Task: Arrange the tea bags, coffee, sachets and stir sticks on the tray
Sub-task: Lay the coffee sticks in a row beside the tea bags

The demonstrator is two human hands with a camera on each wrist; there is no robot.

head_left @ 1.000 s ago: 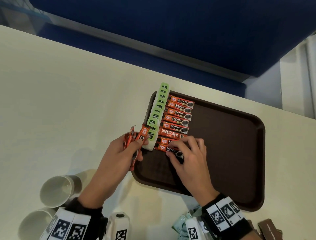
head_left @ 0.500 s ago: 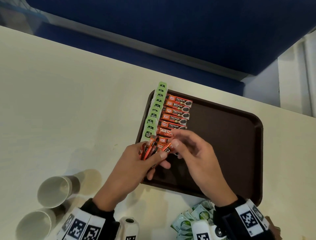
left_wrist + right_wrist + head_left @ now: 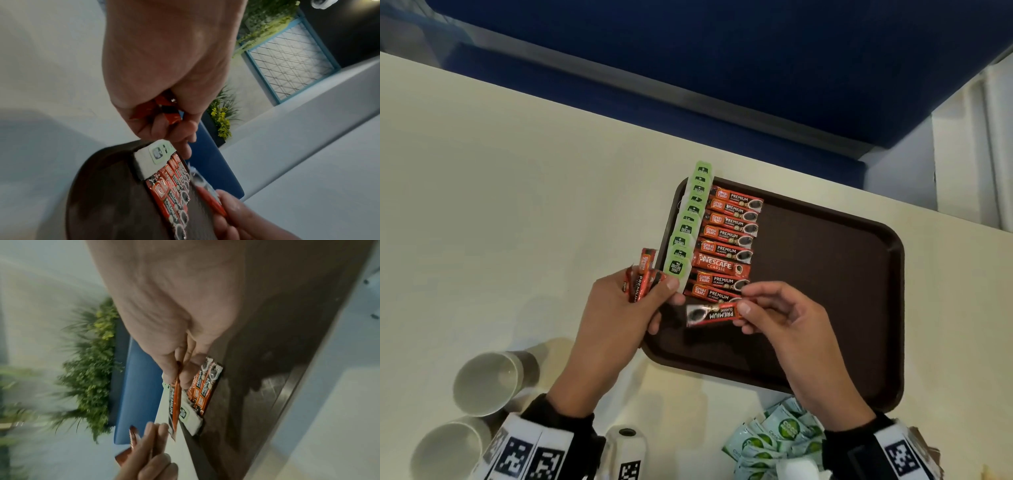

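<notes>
Brown tray (image 3: pixel 825 308): tea-bag column (image 3: pixel 688 222) along its left edge, coffee-stick row (image 3: pixel 729 240) beside it. Right hand (image 3: pixel 787 318) pinches one stick (image 3: pixel 710 314) by its right end, long axis parallel to the row, just nearside of its last stick. Left hand (image 3: pixel 616 315) grips spare sticks (image 3: pixel 638 277). Labels: "Great Taste Premium Classic", "Nescafé Classic".

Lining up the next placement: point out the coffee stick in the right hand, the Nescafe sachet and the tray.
coffee stick (image 3: pixel 710 315), head view, middle of its printed face.
Nescafe sachet (image 3: pixel 717 265), head view, on the lettering.
tray (image 3: pixel 825 291), head view, bare floor.
</notes>
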